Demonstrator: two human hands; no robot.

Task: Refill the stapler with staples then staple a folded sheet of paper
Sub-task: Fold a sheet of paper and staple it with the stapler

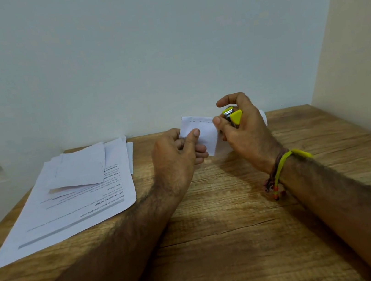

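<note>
Paper (199, 135) pinched in our left hand (177, 156) is thin and floppy, so we hold it near the edge while our right hand (243, 131) grips the small rigid stapler (232, 116)

Printed sheets (88, 203) lie fanned across the wooden table's (242, 240) left side, a folded page (80, 168) on top.
</note>
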